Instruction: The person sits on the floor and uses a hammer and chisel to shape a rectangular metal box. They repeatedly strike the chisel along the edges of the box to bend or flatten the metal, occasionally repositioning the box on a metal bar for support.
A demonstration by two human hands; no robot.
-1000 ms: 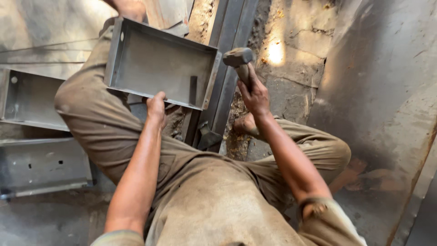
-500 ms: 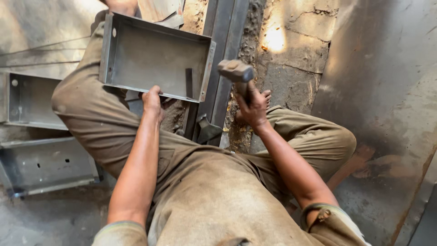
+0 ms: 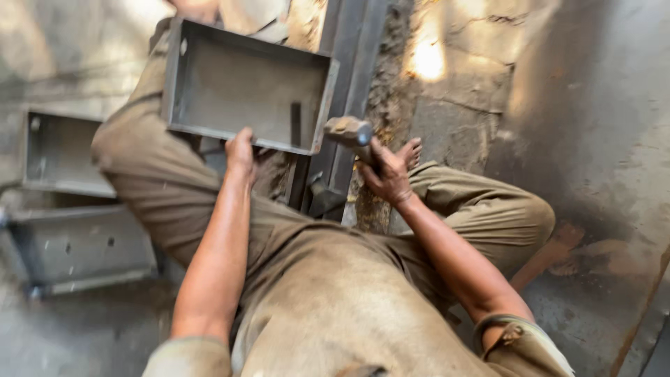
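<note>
Right hand (image 3: 388, 174): fingers clenched round the hammer (image 3: 351, 132) handle, close under the head. The short grip probably serves control rather than force. The head sits at about 10 o'clock from the knuckles, just beside the right wall of the metal box (image 3: 244, 87); contact with that wall cannot be told, the frame is blurred there.

Left hand (image 3: 241, 150): fingers curled over the near rim of the box, thumb side hidden. It seems placed to steady the box against blows.

Box: open-topped, grey sheet metal, a short dark slot near its right end. It lies across the left thigh, at 12 o'clock from the left hand, its right edge against the steel beam (image 3: 352, 77). The beam runs from 12 o'clock down toward the lap and likely serves as an anvil edge.

Surroundings: person seated on the floor, knees spread, a bare foot (image 3: 412, 150) just past the right hand at 1 o'clock. Two similar boxes (image 3: 66, 202) lie at 9 o'clock, well apart from both hands.
</note>
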